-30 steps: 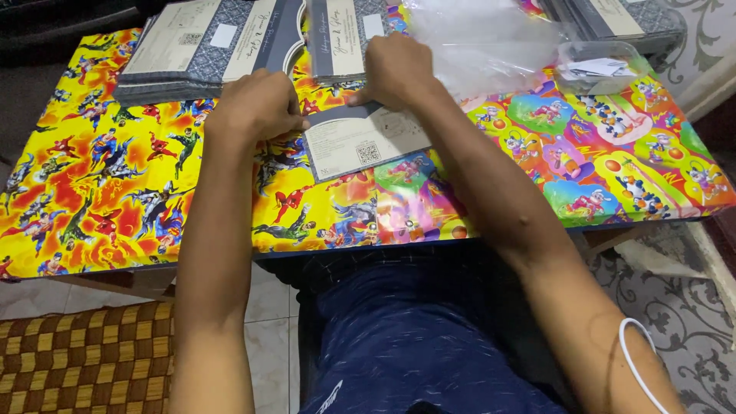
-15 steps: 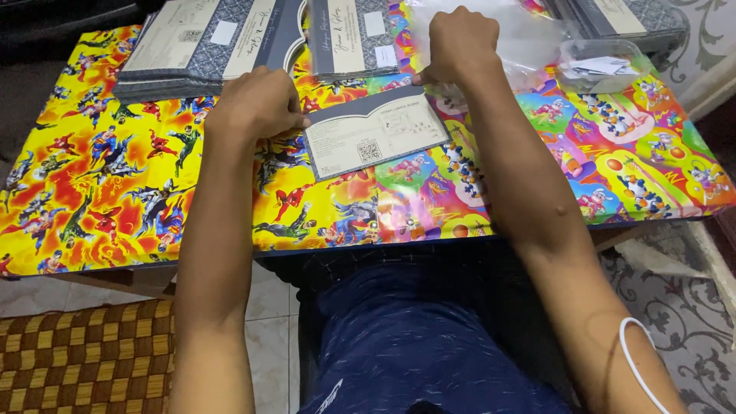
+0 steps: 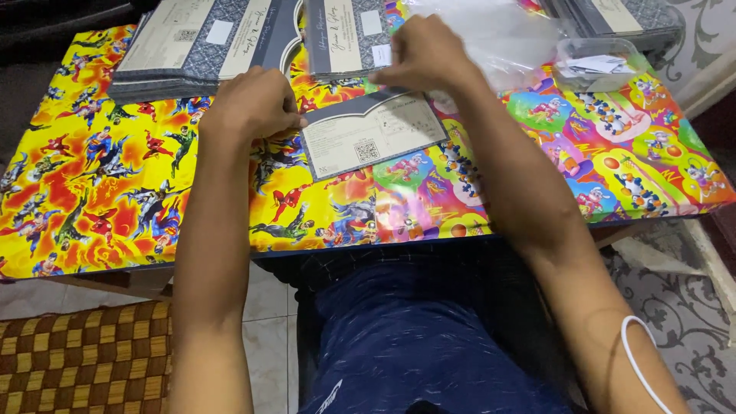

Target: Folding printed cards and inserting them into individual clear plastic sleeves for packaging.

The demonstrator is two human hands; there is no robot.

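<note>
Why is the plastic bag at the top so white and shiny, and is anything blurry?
Head view: room light glares off the clear plastic bag, washing it pale; the right hand on it looks slightly soft, the left hand and the card are sharp; the glossy cartoon table cover shows only mild sheen.

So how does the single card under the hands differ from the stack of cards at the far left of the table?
The single card lies alone and tilted, near the table's middle; the far-left stack is many cards piled at the back edge. The left hand touches the single card's left edge and the right hand its top edge; the stack is untouched. Both show cream panels with dark grey-blue borders.
</note>
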